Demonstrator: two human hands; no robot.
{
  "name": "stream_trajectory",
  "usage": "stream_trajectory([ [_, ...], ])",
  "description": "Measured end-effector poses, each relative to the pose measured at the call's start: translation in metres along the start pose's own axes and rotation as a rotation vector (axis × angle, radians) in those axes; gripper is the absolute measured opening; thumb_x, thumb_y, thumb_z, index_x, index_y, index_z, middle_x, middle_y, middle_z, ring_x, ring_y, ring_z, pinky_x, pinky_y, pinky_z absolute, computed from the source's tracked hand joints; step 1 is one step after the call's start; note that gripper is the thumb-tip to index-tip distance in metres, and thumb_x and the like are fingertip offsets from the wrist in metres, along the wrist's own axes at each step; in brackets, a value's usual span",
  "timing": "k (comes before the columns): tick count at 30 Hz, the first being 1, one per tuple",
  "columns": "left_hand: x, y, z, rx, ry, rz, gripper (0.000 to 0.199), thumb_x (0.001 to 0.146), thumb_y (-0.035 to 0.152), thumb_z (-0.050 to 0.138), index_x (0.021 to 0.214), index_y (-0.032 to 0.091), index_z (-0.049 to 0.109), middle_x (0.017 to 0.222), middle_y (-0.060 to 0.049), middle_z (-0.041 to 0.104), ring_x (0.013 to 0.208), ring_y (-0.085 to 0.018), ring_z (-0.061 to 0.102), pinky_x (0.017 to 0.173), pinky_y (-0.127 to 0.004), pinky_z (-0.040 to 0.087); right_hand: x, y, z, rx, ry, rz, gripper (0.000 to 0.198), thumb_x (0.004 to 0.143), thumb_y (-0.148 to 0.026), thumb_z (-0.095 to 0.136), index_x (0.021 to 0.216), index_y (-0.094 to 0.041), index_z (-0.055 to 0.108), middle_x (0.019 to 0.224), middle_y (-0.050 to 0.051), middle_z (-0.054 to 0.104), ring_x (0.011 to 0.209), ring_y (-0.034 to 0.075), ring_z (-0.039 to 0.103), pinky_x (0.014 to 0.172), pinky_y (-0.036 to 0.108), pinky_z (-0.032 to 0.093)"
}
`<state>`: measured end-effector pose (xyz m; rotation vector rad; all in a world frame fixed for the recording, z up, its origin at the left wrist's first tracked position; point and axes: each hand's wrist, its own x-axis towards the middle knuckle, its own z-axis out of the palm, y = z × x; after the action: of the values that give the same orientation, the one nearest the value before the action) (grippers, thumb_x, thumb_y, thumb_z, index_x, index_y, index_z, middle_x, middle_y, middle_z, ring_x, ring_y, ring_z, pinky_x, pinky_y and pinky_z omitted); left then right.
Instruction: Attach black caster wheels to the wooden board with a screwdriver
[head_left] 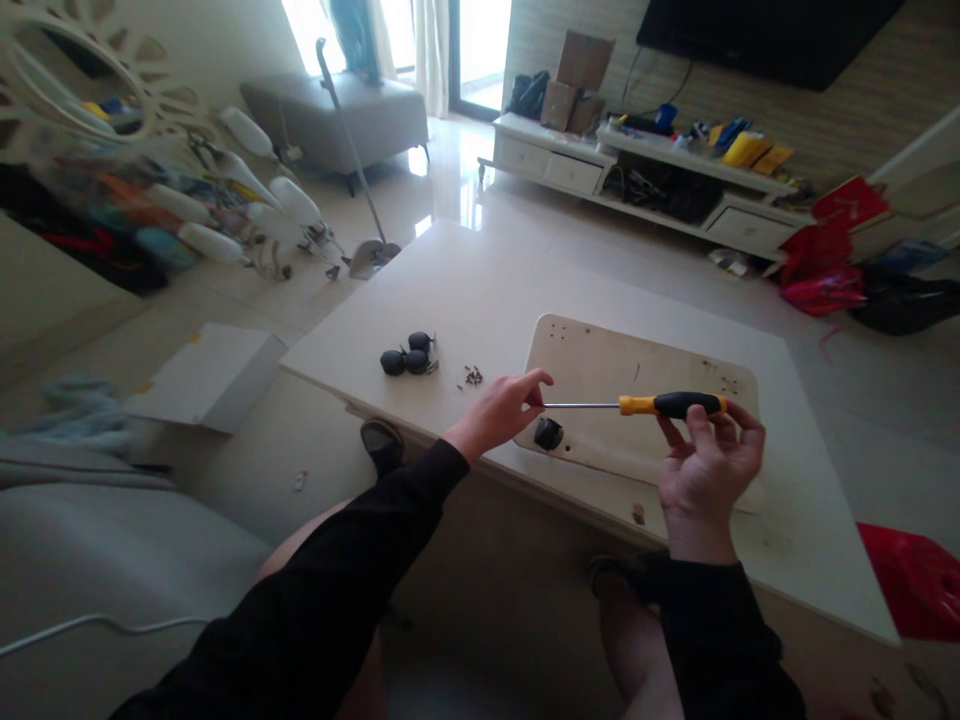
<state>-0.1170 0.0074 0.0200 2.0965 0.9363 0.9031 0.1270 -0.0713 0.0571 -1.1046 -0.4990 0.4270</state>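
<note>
My right hand (709, 470) is closed around the black and yellow handle of a screwdriver (671, 404), held level with its shaft pointing left. At the shaft's tip, the fingers of my left hand (506, 408) are pinched together; whatever sits between them is too small to make out. Below lies a pale board (600, 360) with rounded corners and small holes near its corners. A black caster wheel (549, 433) sits on the board's near left corner. Left of the board are several small screws (472, 376) in a loose pile and three more black casters (416, 358) grouped together.
The white table (465, 270) carries all this; a small brown piece (638, 513) lies near its front edge. A white box (210, 375) stands on the floor at left, a long-handled dustpan (371, 258) beyond the table. Red bags (911, 575) lie at right.
</note>
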Motion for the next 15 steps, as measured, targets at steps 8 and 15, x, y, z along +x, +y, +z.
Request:
stream_trajectory([
  [8, -0.003, 0.002, -0.006, 0.221, -0.054, 0.060, 0.037, 0.094, 0.000, 0.063, 0.127, 0.016, 0.068, 0.095, -0.005, 0.080, 0.091, -0.021, 0.076, 0.087, -0.033, 0.058, -0.005, 0.006, 0.005, -0.026, -0.011, -0.009, 0.062, 0.057, -0.031, 0.100, 0.106, -0.024, 0.062, 0.101, -0.006, 0.066, 0.098, 0.014, 0.072, 0.067, 0.029, 0.073],
  [15, -0.002, 0.006, -0.009, 0.312, -0.072, 0.069, 0.035, 0.096, 0.001, 0.059, 0.127, 0.017, 0.068, 0.098, -0.007, 0.081, 0.093, -0.021, 0.076, 0.088, -0.034, 0.059, -0.004, 0.011, 0.004, -0.075, -0.039, -0.028, 0.070, 0.058, -0.043, 0.103, 0.104, -0.027, 0.052, 0.109, -0.006, 0.060, 0.103, 0.014, 0.068, 0.064, 0.030, 0.073],
])
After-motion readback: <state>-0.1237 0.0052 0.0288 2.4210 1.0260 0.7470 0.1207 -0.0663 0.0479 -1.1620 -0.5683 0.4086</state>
